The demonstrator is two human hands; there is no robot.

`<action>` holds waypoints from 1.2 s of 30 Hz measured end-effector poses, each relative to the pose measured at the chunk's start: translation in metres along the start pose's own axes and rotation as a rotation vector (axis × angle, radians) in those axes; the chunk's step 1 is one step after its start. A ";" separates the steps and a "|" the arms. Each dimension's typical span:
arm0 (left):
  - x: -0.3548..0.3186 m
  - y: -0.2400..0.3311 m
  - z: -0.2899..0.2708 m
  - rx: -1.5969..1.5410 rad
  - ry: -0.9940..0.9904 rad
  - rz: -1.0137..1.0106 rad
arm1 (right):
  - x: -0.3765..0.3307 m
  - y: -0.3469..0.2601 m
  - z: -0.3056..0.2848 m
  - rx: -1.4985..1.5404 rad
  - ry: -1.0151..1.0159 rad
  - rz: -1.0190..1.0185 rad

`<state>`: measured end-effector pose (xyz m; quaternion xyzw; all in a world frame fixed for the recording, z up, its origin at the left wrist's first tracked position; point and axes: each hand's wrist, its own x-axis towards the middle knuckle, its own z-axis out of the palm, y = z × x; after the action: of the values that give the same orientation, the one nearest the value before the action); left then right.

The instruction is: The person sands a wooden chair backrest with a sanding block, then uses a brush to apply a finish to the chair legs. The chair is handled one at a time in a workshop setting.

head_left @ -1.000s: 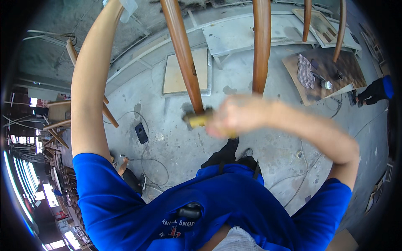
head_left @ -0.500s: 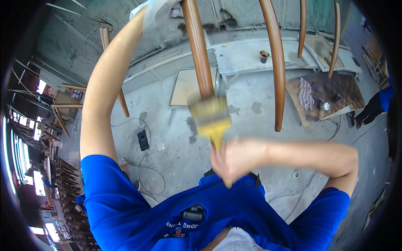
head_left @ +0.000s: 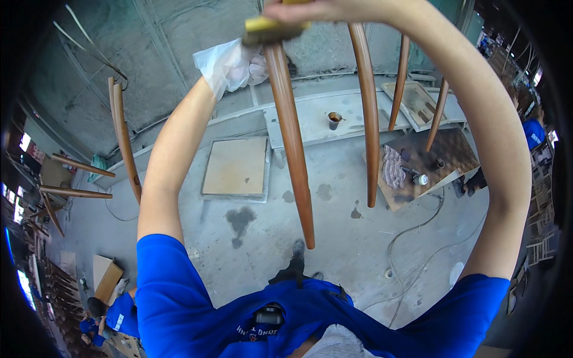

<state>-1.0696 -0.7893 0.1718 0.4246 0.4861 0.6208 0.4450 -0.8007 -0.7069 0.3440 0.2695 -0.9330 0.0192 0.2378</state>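
Note:
My left hand, in a clear plastic glove, is raised and grips the upper end of a glossy brown curved wooden leg that hangs down in front of me. My right hand is at the top edge of the view, shut on a brush with a yellow band. The brush lies against the top of that same leg, right beside my gloved hand. Three more brown legs of the same piece hang to the right.
Below on the concrete floor lie a beige square board, a pale bench with a small cup, a brown board with a rag and cans, and cables. Bent wooden parts stand left. A person in blue crouches lower left.
My right hand has lifted the brush from chest height up along the leg to its top end. My gloved left hand has stayed on the leg.

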 end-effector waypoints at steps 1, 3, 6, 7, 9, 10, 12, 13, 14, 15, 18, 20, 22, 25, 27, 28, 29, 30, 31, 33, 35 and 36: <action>0.005 0.003 -0.005 -0.016 -0.085 -0.067 | 0.006 0.009 -0.001 -0.122 0.075 -0.063; 0.018 0.004 -0.013 -0.030 -0.267 -0.086 | -0.001 0.001 0.024 -0.505 -0.097 -0.187; 0.027 0.002 -0.019 0.025 -0.275 -0.028 | -0.058 -0.058 0.105 -0.657 -0.371 -0.287; 0.028 0.000 -0.019 0.019 -0.325 0.009 | -0.084 -0.084 0.133 -0.577 -0.443 -0.355; 0.031 -0.004 -0.017 0.103 -0.289 0.086 | -0.137 -0.140 0.181 -0.198 -0.443 -0.259; 0.033 -0.006 -0.015 0.126 -0.268 0.109 | -0.159 -0.165 0.198 -0.081 -0.441 -0.260; 0.042 -0.008 -0.014 0.156 -0.238 0.136 | -0.187 -0.180 0.230 0.222 -0.459 -0.206; 0.048 -0.008 -0.014 0.165 -0.225 0.142 | -0.192 -0.177 0.238 0.365 -0.597 -0.098; 0.056 -0.009 -0.016 0.175 -0.249 0.169 | -0.191 -0.164 0.238 0.519 -0.676 0.000; 0.062 -0.010 -0.018 0.184 -0.235 0.164 | -0.187 -0.150 0.233 0.676 -0.816 0.100; 0.082 -0.015 -0.025 0.199 -0.185 0.190 | -0.171 -0.080 0.173 0.898 -0.601 0.330; 0.091 -0.020 -0.026 0.253 -0.168 0.273 | -0.170 -0.029 0.112 0.884 -0.407 0.412; 0.098 -0.020 -0.026 0.319 -0.121 0.313 | -0.179 0.021 0.061 0.656 -0.274 0.481; 0.102 -0.013 -0.025 0.306 -0.114 0.312 | -0.190 0.093 0.026 0.280 -0.256 0.405; 0.102 -0.004 -0.027 0.409 -0.087 0.320 | -0.176 0.139 0.016 0.178 -0.270 0.282; 0.102 0.000 -0.028 0.460 -0.068 0.325 | -0.156 0.163 0.006 0.136 -0.275 0.225; 0.103 0.004 -0.030 0.478 -0.079 0.318 | -0.137 0.183 -0.011 0.122 -0.309 0.383; 0.103 0.007 -0.032 0.497 -0.091 0.308 | -0.116 0.199 -0.025 0.080 -0.271 0.463; 0.103 0.008 -0.035 0.508 -0.098 0.297 | -0.096 0.209 -0.042 -0.101 -0.249 0.516; 0.105 0.009 -0.039 0.559 -0.075 0.286 | -0.067 0.216 -0.052 -0.410 -0.072 0.322; 0.108 0.009 -0.044 0.580 -0.056 0.276 | -0.060 0.212 -0.043 -0.737 -0.076 0.108; 0.108 0.008 -0.047 0.571 -0.046 0.272 | -0.065 0.210 -0.031 -0.751 -0.145 -0.043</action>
<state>-1.1420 -0.6963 0.1823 0.6073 0.5694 0.5034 0.2315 -0.8470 -0.4904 0.3613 0.1839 -0.8836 -0.3482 0.2535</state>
